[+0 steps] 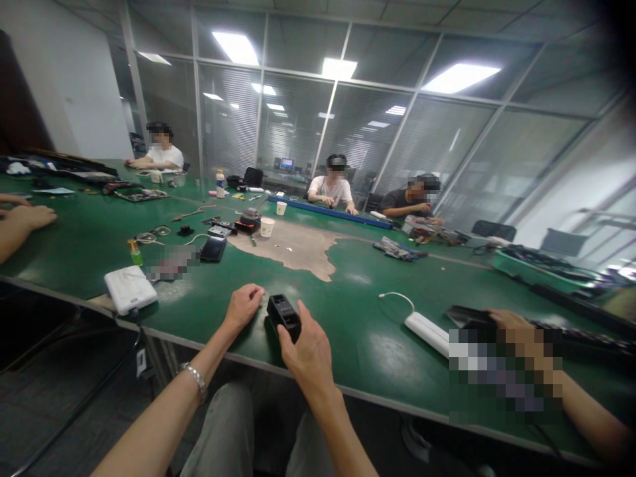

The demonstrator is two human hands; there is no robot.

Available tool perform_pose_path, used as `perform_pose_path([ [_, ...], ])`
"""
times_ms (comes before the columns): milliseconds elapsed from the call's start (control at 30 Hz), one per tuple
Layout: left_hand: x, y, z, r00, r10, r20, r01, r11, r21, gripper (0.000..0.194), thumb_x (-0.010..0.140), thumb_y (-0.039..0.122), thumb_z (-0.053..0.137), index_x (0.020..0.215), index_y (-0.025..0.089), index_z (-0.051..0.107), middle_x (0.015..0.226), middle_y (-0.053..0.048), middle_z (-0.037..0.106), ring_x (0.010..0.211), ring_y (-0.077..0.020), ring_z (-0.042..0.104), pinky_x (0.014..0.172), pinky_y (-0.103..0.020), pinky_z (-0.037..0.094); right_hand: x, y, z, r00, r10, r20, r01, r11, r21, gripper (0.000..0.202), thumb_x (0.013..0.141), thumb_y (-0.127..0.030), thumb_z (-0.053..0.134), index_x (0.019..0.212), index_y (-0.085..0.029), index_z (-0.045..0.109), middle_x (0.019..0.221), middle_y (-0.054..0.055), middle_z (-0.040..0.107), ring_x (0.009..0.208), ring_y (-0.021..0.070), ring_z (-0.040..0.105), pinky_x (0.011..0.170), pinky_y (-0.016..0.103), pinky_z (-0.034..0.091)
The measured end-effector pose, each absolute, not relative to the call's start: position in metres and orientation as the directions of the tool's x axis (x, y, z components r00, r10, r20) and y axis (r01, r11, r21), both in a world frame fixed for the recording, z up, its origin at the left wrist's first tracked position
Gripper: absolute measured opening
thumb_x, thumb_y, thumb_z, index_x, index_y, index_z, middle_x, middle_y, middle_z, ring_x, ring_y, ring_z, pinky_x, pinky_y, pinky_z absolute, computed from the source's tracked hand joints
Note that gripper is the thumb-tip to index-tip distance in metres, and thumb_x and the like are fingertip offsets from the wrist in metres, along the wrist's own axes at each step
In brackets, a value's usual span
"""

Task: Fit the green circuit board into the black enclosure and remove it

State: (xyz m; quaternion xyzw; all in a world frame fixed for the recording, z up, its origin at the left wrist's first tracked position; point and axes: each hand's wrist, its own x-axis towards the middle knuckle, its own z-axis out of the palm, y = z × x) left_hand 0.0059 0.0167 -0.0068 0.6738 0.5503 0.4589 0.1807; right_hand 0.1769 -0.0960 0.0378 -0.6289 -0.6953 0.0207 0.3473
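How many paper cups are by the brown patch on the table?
2: the nearer cup on the left part of the brown patch, the farther cup behind it, slightly right.

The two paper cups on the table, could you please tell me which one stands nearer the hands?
The left cup, beside the black and red device; the other cup stands farther back, nearer the blue bar.

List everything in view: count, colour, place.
Block: 1, black, in right hand
Table: 1, green, centre
Cups: 2, white, centre
Slab: 1, black, left of cups
Box: 1, white, near left
Bottle: 1, white, far side
Bar: 1, blue, far side
Strip: 1, white, right
Bin: 1, green, far right
People: 3, white or dark tops, far side
Others' hands: at least 2, bare, side edges
Clutter: uncountable, mixed, across table
Left hand: 1, bare, beside block
Right hand: 1, bare, gripping block
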Motion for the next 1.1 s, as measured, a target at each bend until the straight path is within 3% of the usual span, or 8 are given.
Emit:
perform_pose_path([
  [133, 0.006, 0.017, -0.008, -0.028, 0.91, 0.415, 0.576, -0.324, 0.75, 0.029, 0.086, 0.038, 0.047, 0.083, 0.02, 0.069, 0.084, -0.003, 0.07, 0.077, -0.0159, 0.061, 0.074, -0.026, 0.043, 0.179, -0.101, 0.026, -0.002, 0.908, 0.419, 0.868, 0.21, -0.45, 0.064, 0.082, -0.032, 0.06, 0.137, -0.006, 0.043, 0.126, 0.017, 0.058, 0.113, 0.0294, 0.057, 0.095, 0.039, 0.045],
  [367, 0.007, 0.018, -0.007, -0.028, 0.907, 0.42, 0.576, -0.329, 0.748, 0.029, 0.086, 0.037, 0.047, 0.083, 0.02, 0.069, 0.084, -0.003, 0.07, 0.076, -0.0155, 0.06, 0.073, -0.026, 0.043, 0.177, -0.098, 0.033, 0.017, 0.863, 0.504, 0.853, 0.251, -0.458, 0.066, 0.082, -0.038, 0.06, 0.137, -0.005, 0.043, 0.129, 0.017, 0.056, 0.117, 0.0303, 0.051, 0.098, 0.042, 0.042],
  [600, 0.006, 0.02, -0.008, -0.032, 0.906, 0.423, 0.58, -0.327, 0.746, 0.029, 0.086, 0.037, 0.046, 0.083, 0.02, 0.069, 0.083, -0.003, 0.07, 0.075, -0.0152, 0.06, 0.071, -0.025, 0.043, 0.169, -0.095, 0.027, 0.037, 0.875, 0.482, 0.852, 0.224, -0.473, 0.053, 0.084, -0.029, 0.056, 0.132, -0.008, 0.05, 0.119, 0.015, 0.062, 0.108, 0.0286, 0.056, 0.094, 0.041, 0.045],
  [967, 0.005, 0.02, -0.006, -0.034, 0.907, 0.419, 0.572, -0.326, 0.753, 0.027, 0.086, 0.034, 0.048, 0.083, 0.019, 0.07, 0.081, -0.002, 0.069, 0.073, -0.014, 0.06, 0.07, -0.024, 0.041, 0.179, -0.081, 0.07, 0.182, 0.809, 0.559, 0.757, 0.247, -0.605, 0.056, 0.084, -0.037, 0.055, 0.134, -0.012, 0.049, 0.115, 0.015, 0.065, 0.103, 0.0263, 0.062, 0.091, 0.039, 0.046],
  [1100, 0.005, 0.021, -0.007, -0.042, 0.9, 0.433, 0.565, -0.336, 0.753, 0.027, 0.086, 0.034, 0.047, 0.081, 0.019, 0.069, 0.081, -0.002, 0.069, 0.074, -0.0143, 0.06, 0.071, -0.025, 0.042, 0.21, -0.075, 0.064, 0.311, 0.757, 0.575, 0.754, 0.172, -0.634, 0.059, 0.082, -0.043, 0.056, 0.133, -0.014, 0.05, 0.112, 0.014, 0.066, 0.101, 0.0276, 0.063, 0.089, 0.039, 0.047],
])
